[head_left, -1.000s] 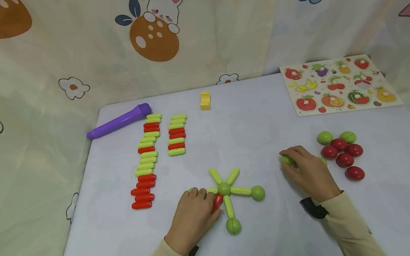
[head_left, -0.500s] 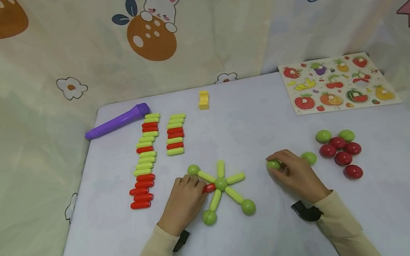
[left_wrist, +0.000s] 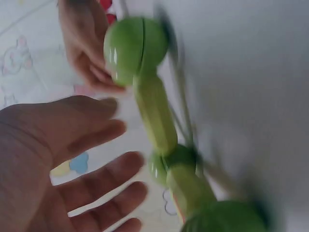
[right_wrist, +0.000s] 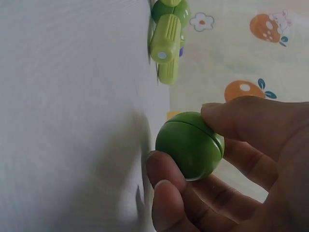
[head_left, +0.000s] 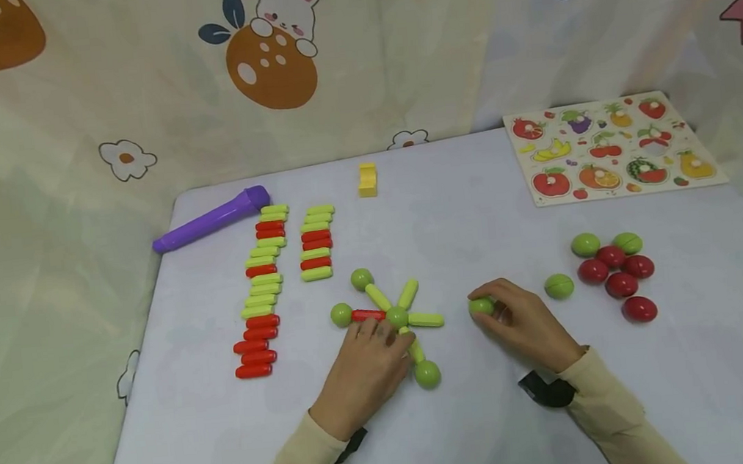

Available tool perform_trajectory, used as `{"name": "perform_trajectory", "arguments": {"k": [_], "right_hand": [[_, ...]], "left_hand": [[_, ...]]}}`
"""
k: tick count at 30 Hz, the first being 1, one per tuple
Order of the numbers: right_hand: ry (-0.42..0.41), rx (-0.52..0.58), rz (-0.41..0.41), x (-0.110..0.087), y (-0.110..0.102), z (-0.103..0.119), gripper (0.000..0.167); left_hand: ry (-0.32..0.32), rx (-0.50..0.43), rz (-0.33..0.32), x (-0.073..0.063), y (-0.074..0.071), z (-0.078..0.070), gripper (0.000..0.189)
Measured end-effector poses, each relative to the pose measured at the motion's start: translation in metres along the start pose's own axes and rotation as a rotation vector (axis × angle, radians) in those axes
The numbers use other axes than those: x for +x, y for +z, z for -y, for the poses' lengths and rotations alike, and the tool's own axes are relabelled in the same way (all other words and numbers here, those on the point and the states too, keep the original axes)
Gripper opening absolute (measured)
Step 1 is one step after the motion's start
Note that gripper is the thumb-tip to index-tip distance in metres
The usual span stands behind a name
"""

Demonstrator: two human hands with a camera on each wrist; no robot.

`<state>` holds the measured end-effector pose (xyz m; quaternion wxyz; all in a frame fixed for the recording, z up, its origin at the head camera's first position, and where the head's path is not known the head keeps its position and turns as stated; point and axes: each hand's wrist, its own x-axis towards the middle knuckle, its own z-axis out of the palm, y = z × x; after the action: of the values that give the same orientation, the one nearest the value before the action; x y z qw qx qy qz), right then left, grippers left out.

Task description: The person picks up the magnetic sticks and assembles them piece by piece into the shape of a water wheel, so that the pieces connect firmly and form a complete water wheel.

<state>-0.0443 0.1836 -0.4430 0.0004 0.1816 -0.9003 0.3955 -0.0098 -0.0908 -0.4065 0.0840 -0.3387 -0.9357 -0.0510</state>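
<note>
A purple wand [head_left: 211, 218] lies on a white table [head_left: 469, 437], to the far left of a star [head_left: 397, 318] built from sticks and balls. Left of the star runs a long row of red and green sticks [head_left: 261, 289]; a shorter row [head_left: 316, 244] lies between the two, towards the star's far side. A person's left hand [head_left: 365, 365] reaches over the star's near-left side, fingers loosely extended, no grip showing; contact is hard to tell. Well beyond the star sits a yellow block [head_left: 368, 180]. On the star, green end balls [head_left: 427, 374] cap at least three tips, one on a red stick [head_left: 368, 315], while two bare green sticks [head_left: 426, 320] point right. Just right of the star, the right hand [head_left: 528, 321] pinches a green ball [right_wrist: 189, 146] between thumb and fingertips. Farther right of it wait a loose green ball [head_left: 559, 286] and a cluster of red and green balls [head_left: 621, 285], with a fruit puzzle board [head_left: 620, 155] beyond.

An off-line push on a bare tip could spin the star or pop a stick free, since the left hand shows no firm hold. A slack pinch could send the round ball rolling.
</note>
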Motion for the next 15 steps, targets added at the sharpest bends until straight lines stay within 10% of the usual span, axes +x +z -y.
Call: {"name": "perform_trajectory", "arguments": {"k": [15], "right_hand": [[-0.026, 0.045, 0.033, -0.002, 0.006, 0.003, 0.031]], "left_hand": [[0.083, 0.005, 0.110, -0.010, 0.012, 0.000, 0.029]]}}
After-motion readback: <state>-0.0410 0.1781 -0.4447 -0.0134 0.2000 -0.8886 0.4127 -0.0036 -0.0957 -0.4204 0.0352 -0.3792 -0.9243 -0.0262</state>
